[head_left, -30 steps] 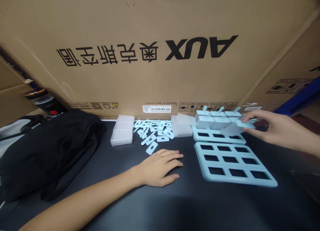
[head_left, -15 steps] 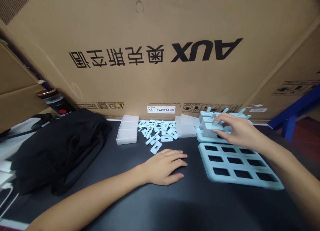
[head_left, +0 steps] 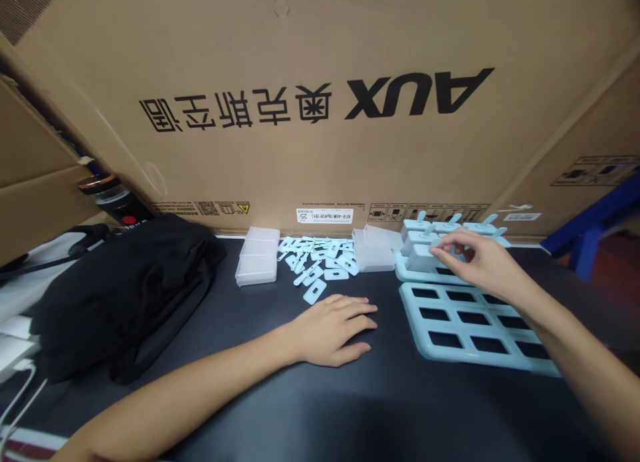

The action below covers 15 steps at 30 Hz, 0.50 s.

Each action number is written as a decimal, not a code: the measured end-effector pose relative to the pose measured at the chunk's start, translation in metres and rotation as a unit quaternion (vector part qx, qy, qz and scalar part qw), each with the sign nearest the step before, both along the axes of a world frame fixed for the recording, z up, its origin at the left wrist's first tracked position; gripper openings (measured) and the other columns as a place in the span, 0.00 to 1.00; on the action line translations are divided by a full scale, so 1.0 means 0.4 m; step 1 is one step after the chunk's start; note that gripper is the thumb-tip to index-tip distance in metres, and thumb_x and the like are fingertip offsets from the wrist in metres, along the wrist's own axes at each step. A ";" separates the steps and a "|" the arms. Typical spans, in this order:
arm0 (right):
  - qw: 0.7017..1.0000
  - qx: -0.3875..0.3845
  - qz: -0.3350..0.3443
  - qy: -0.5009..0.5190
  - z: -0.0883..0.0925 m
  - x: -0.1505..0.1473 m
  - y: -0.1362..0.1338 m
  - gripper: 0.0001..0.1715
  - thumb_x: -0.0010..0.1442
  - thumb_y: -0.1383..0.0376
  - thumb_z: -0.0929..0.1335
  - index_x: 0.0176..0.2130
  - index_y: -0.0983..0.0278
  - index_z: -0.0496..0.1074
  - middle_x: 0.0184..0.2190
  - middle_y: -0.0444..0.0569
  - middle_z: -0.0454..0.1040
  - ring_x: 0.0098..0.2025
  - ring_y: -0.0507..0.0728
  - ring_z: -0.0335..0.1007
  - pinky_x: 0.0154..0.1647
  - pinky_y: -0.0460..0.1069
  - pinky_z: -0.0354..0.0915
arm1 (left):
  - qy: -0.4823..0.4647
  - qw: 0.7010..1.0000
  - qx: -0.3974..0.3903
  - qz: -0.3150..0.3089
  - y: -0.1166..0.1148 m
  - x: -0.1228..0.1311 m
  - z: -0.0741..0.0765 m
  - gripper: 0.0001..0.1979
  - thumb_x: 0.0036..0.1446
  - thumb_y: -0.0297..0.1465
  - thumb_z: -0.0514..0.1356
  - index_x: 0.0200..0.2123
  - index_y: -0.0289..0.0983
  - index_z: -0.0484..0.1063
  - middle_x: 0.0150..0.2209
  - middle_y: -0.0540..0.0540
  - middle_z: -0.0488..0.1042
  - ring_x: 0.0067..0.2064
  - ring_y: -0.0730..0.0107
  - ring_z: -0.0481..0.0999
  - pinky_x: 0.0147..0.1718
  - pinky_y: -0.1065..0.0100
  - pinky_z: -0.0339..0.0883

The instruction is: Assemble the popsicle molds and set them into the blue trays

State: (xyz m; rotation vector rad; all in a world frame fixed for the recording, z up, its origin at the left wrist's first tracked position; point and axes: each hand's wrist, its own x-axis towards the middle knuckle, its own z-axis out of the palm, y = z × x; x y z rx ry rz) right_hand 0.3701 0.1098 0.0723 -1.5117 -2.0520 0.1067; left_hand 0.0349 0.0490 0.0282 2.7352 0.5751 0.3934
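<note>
Reaching over the near light-blue tray (head_left: 414, 315), the right hand (head_left: 480, 259) has thumb and forefinger nearly together at the top of a lidded ice-pop mould (head_left: 420, 258); whether they pinch its handle or merely touch it, I cannot tell. That mould stands at the front-left slot of the rear tray (head_left: 403, 266), just in front of other lidded moulds; how deep it sits is hidden. A crooked or sideways pull there could lift the lid, tip the mould, or knock its neighbours, since they stand so close. A dropped forearm might shove the near tray. The left hand (head_left: 333, 330) lies flat, fingers spread, gripping nothing, near the loose stick lids (head_left: 320, 259); a careless sweep could scatter them across the black tabletop (head_left: 320, 409).
</note>
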 end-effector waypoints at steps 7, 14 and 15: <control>1.000 0.012 -0.006 -0.028 0.016 -0.019 -0.013 0.14 0.59 0.54 0.67 0.32 0.63 0.68 0.31 0.47 0.69 0.32 0.54 0.64 0.35 0.50 0.60 | 0.066 0.986 0.109 0.105 0.004 -0.039 0.045 0.13 0.66 0.36 0.52 0.47 0.36 0.71 0.57 0.39 0.70 0.56 0.55 0.69 0.55 0.55 0.64; 0.972 0.226 0.008 -0.058 0.040 -0.146 -0.080 0.08 0.64 0.59 0.64 0.38 0.63 0.65 0.30 0.48 0.68 0.35 0.57 0.64 0.40 0.51 0.62 | 0.181 0.937 0.156 0.254 -0.003 -0.119 0.056 0.12 0.66 0.35 0.51 0.44 0.34 0.69 0.43 0.38 0.71 0.44 0.52 0.72 0.41 0.55 0.70; 0.974 0.206 0.045 -0.088 0.035 -0.167 -0.082 0.09 0.64 0.60 0.63 0.39 0.63 0.65 0.33 0.50 0.70 0.38 0.59 0.65 0.42 0.52 0.62 | 0.183 0.939 0.148 0.250 -0.004 -0.123 0.055 0.11 0.66 0.35 0.51 0.44 0.35 0.68 0.42 0.39 0.71 0.44 0.54 0.72 0.41 0.55 0.70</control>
